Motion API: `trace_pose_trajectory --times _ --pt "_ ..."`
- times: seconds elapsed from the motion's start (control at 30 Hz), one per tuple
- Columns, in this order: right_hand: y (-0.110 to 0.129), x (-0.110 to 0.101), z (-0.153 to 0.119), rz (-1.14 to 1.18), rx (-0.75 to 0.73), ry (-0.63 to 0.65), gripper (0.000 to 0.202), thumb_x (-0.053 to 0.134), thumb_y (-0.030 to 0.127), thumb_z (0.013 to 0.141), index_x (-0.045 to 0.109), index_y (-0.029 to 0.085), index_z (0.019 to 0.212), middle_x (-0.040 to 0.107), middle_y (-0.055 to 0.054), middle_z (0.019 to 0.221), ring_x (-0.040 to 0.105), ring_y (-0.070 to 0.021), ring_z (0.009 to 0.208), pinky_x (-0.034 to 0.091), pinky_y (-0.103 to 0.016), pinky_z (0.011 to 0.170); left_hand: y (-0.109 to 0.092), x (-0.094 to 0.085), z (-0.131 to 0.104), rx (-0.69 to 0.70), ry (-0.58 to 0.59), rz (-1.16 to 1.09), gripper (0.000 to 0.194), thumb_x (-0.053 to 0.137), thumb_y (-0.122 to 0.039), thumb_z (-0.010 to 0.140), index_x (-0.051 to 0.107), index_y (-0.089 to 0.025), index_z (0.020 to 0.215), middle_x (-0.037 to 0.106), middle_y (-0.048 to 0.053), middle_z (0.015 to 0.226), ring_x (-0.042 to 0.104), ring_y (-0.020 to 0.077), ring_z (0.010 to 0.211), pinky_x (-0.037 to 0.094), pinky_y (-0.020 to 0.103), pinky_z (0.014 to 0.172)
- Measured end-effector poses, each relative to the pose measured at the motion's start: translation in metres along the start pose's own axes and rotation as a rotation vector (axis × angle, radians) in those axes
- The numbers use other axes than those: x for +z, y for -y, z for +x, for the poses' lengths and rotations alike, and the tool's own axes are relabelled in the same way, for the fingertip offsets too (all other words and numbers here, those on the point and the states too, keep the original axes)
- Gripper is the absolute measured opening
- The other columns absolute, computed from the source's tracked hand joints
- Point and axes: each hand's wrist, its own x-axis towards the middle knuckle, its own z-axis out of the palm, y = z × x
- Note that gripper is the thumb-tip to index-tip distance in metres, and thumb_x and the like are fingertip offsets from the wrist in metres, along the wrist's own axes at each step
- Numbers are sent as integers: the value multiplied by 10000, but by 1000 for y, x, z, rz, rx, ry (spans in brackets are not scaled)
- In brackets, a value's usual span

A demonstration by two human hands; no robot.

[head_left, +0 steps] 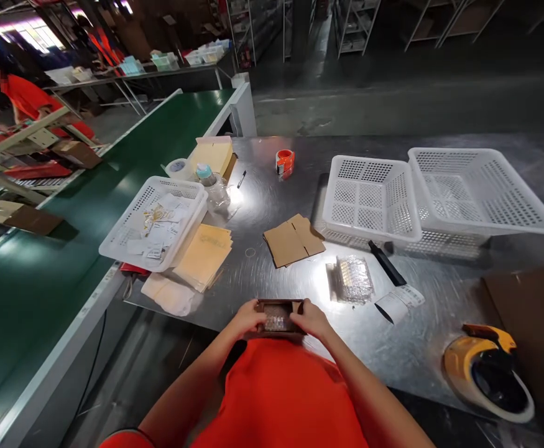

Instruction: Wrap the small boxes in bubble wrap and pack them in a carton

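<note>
Close to my body, at the table's near edge, I hold a small open cardboard box [278, 335] between both hands. A bubble-wrapped item [276, 322] shows inside it. My left hand [248, 319] grips the box's left end, its thumb at the rim. At the right end, by a raised flap, my right hand [313, 318] is closed on the same box. Ahead lie flat folded cardboard pieces [293, 241]. To the right of my hands rests another bubble-wrapped pack [354, 280], beside a black-handled tool [387, 264] and a printed label strip [400, 303].
Two white baskets [372, 227] [523, 221] stand at right, and a basket of labelled packets [155, 261] at left near yellow envelopes [204, 255]. A tape dispenser [458, 367] sits at front right. A green conveyor [127, 158] runs along the left; a co-worker [33, 99] is beyond it.
</note>
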Motion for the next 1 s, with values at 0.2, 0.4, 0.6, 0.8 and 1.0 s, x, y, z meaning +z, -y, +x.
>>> trace_pose_trajectory --times 0.2,0.4,0.6,0.8,1.0 --pt "-9 -11 -31 89 -103 -13 312 447 249 815 625 131 1042 696 -110 1029 673 -214 885 520 -322 756 16 -18 -9 -24 172 -340 720 717 -211 551 555 -218 1253 655 65 1059 616 203 905 464 280 728" --pt "33 4 -51 -464 -606 -43 283 392 156 918 669 171 977 697 -118 1051 629 -228 1025 474 -336 893 20 -16 -8 43 169 -348 607 705 -326 666 555 -243 1248 629 74 1168 612 233 996 473 294 752" --pt "60 19 -19 -722 -456 205 294 670 154 759 721 84 1039 730 -216 1039 702 -330 931 532 -372 778 47 -10 -3 97 202 -504 677 815 -302 635 564 -248 1261 591 87 1309 600 275 1122 487 326 873" --pt "60 8 -19 -756 -519 220 256 607 246 852 739 117 1029 748 -180 1015 703 -325 963 538 -376 792 48 2 4 -129 75 -965 433 600 -552 846 619 -204 1104 691 114 1169 642 292 1121 496 412 965" --pt "64 -2 -47 -733 -628 156 388 544 333 901 630 132 1221 726 -172 1097 696 -315 975 532 -384 800 2 5 1 -423 264 -842 514 570 -656 816 654 -149 809 706 101 658 715 288 706 570 426 756"
